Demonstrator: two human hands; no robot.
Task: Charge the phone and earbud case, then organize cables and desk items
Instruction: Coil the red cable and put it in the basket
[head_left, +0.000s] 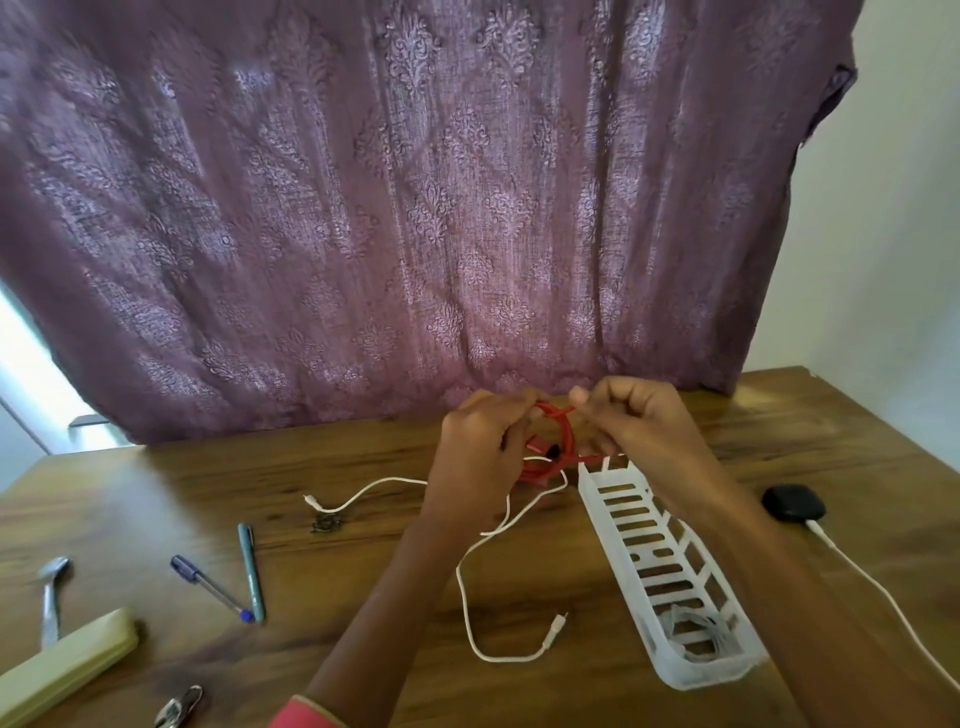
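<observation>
Above the far middle of the wooden desk (363, 597), both my hands hold a coiled red cable (558, 441). My left hand (480, 441) grips the coil from the left. My right hand (631, 421) pinches a strand at the top of the coil. A loose white cable (470, 592) snakes across the desk below my hands. A black earbud case (793, 508) lies at the right with a white charging cable (883, 592) plugged into it. No phone is in view.
A white slotted tray (639, 535) lies lengthwise under my right forearm, with a bundled cable (698, 631) in its near end. Two pens (228, 577), a spoon (50, 597), a pale case (62, 670), a small metal clip (179, 706) and a dark trinket (326, 522) lie at the left. A purple curtain (415, 208) hangs behind.
</observation>
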